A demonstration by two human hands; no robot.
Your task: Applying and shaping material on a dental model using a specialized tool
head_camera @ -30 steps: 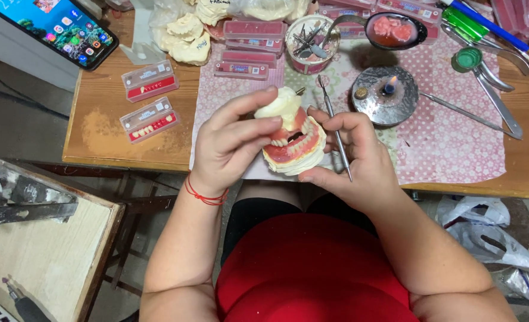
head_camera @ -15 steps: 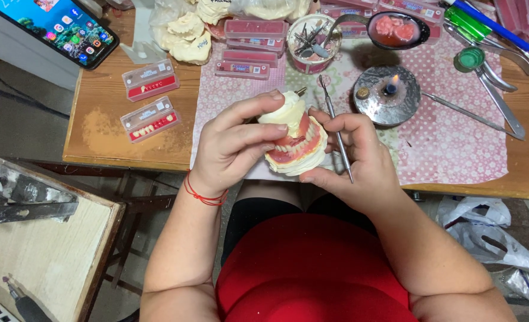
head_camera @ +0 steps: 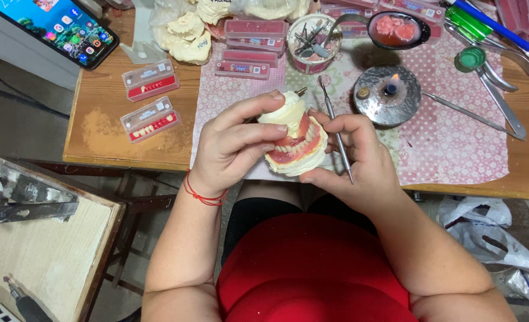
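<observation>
Denture model (head_camera: 294, 143) sits between both hands above the tabletop (head_camera: 97, 128) edge. Left hand (head_camera: 231, 146) grips it from 9 o'clock; right hand (head_camera: 351, 158) cups it from 3 o'clock, also gripping a probe (head_camera: 336, 128). Burner (head_camera: 388, 95) stands at 1 o'clock.

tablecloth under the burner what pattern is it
Pink with small white dots, seen in the head view.
</observation>
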